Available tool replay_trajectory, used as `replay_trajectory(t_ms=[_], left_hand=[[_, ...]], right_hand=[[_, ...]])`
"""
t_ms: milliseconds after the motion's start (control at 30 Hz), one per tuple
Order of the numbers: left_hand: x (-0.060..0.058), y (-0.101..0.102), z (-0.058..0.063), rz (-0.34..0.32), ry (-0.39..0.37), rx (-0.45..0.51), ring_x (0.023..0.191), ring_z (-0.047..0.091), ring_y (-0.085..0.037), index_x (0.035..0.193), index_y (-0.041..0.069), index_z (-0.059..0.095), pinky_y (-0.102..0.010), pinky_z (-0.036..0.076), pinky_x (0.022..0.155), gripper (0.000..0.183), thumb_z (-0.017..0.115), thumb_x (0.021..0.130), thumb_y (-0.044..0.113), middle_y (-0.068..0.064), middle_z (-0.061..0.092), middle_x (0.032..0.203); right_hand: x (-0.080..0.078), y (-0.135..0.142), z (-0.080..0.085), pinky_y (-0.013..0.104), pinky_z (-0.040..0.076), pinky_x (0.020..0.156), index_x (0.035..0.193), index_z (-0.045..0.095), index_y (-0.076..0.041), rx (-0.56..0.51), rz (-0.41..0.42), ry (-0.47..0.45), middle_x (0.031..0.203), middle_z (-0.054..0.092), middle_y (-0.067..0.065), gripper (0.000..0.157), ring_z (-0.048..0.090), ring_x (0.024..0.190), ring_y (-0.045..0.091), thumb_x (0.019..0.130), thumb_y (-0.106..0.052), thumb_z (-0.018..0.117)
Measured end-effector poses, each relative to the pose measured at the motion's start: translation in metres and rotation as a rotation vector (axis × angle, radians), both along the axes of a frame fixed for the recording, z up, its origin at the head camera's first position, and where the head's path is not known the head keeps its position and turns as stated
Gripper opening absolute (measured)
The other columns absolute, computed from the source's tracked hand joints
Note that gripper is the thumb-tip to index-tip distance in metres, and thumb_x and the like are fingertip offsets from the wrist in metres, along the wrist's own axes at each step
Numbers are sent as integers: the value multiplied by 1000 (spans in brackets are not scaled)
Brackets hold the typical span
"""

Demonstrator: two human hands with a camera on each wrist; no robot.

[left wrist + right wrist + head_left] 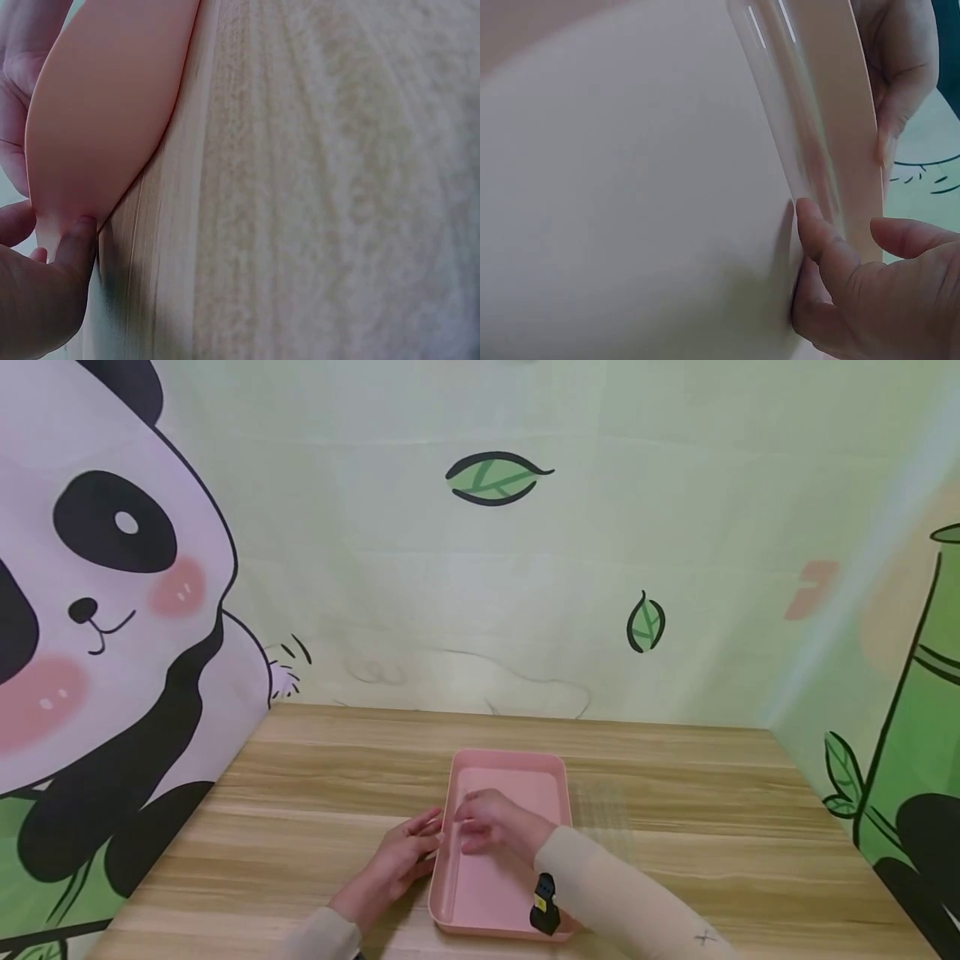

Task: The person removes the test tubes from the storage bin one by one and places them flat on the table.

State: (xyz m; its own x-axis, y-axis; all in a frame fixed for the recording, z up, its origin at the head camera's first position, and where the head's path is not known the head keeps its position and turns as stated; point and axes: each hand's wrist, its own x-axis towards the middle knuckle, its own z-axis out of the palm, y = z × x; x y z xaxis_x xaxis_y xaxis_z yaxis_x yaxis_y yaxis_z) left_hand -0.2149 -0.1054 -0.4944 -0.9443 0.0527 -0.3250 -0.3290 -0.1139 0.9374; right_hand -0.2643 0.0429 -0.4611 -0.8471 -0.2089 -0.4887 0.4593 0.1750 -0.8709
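Note:
A shallow pink tray (517, 893) lies lengthwise on the table. My left hand (405, 856) rests beside its left side, fingertips touching the outer wall. In the left wrist view, one finger (79, 240) lies against that wall. My right hand (498, 822) reaches over the tray from the right, fingers down by the inner left wall. A clear, glossy, tube-like strip (787, 97) lies along that wall. The right hand's fingertips (808, 214) touch the strip near its closer part, while the thumb stands apart from it. The fingers partly hide the strip's end.
On the wooden table (322, 777), right of the tray, lie several faint, clear strips (603, 814), partly behind the right forearm. A panda-printed backdrop (360, 527) rises at the table's far edge and sides. The black device (544, 906) is on the right wrist.

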Motion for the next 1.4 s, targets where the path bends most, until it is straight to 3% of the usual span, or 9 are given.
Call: replay_trajectory(t_ms=[467, 633, 833, 967, 1200, 1400], left_hand=[[-1, -2, 0, -17, -1, -3, 121, 64, -25, 154, -1, 41, -43, 58, 101, 59, 59, 97, -2, -31, 43, 156], [-1, -1, 0, -27, 1, -5, 124, 63, -26, 154, -1, 40, -46, 56, 104, 59, 58, 98, -1, -31, 42, 157], [-1, -1, 0, -29, 13, -10, 116, 65, -21, 152, -3, 42, -43, 58, 99, 57, 57, 98, -2, -31, 43, 156], [-1, -1, 0, -35, 20, -14, 116, 64, -21, 152, -4, 42, -43, 58, 100, 56, 57, 98, -2, -31, 43, 156], [-2, 0, 0, -49, 23, -6, 132, 59, -33, 154, -3, 40, -48, 56, 104, 58, 56, 98, -3, -31, 40, 157], [-2, 0, -1, -39, 23, -14, 129, 59, -31, 154, -4, 39, -44, 58, 100, 60, 55, 96, -5, -32, 40, 157]], right_hand=[[-2, -4, -5, 50, 62, 90, 153, 33, 8, 5, -36, 40, 134, 54, 38, 70, 60, 118, 41, 87, 8, 58], [-4, -4, -9, 47, 64, 85, 153, 32, 9, 2, -37, 47, 126, 55, 32, 71, 63, 93, 30, 87, 8, 59], [-5, -5, -10, 42, 65, 78, 153, 31, 9, 3, -27, 53, 101, 51, 15, 72, 57, 74, 20, 87, 9, 60], [-4, -5, -11, 37, 65, 72, 153, 32, 8, 4, -20, 61, 97, 49, 11, 73, 55, 70, 17, 86, 9, 60], [-4, 0, -6, 39, 65, 73, 152, 34, 8, -9, -8, 71, 93, 49, 9, 71, 54, 70, 17, 86, 10, 58], [-7, 11, 3, 39, 65, 73, 152, 37, 6, 2, 1, 83, 87, 55, 5, 69, 58, 69, 17, 87, 6, 61]])
